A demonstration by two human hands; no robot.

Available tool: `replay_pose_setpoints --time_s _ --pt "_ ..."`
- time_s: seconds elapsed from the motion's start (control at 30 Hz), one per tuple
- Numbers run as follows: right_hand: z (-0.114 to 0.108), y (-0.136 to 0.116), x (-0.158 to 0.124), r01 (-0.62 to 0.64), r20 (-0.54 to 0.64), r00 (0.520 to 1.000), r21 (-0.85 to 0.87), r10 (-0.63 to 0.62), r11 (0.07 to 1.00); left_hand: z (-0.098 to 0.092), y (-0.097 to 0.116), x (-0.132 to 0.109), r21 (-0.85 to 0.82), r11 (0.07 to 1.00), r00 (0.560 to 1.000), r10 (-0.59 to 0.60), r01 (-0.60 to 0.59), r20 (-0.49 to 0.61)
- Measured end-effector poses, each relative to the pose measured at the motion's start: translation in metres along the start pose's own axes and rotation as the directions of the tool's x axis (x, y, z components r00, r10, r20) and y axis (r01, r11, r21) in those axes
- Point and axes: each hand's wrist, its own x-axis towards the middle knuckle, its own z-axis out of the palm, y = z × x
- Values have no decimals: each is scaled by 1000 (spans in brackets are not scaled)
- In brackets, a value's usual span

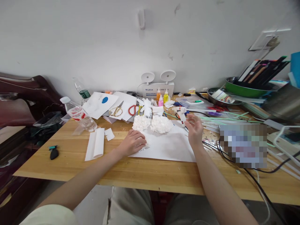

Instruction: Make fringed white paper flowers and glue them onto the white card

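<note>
My left hand (134, 142) rests at the left edge of a white paper sheet (172, 150), its fingers bent and pressed together. Small pale scraps (146, 146) show by its fingertips; what lies under the fingers is hidden. On the sheet's far side sit two bumpy white clumps (161, 124), apparently of crumpled paper bits. My right hand (195, 127) is raised by the sheet's right edge, thumb and fingers apart with nothing seen between them. Just to its left stands a white hot glue gun (181, 116), close to the fingertips.
A water bottle (79, 115) and folded white paper (95, 143) are on the left. Gold scissors (116, 110), red-handled scissors (133, 110) and small paint bottles (166, 97) lie or stand behind. Black cables (225, 153), straws and a green bowl (248, 87) crowd the right.
</note>
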Motion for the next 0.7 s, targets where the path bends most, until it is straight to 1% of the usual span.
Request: replay_pose_setpoints --time_s 0.2,0.4,0.57,0.7 --pt "0 -1 0 -1 5 1000 13 1 1000 2 -1 1 23 1000 1000 16 -17 17" --pt "0 -1 0 -1 -6 1000 -6 1 1000 3 -1 3 38 999 1000 10 -10 9" --pt "0 -1 0 2 -3 1000 -5 -2 1000 5 -3 2 64 997 999 40 -41 23" --pt "1 0 0 -3 -4 1000 -7 3 1000 7 -3 1 64 997 999 40 -40 12"
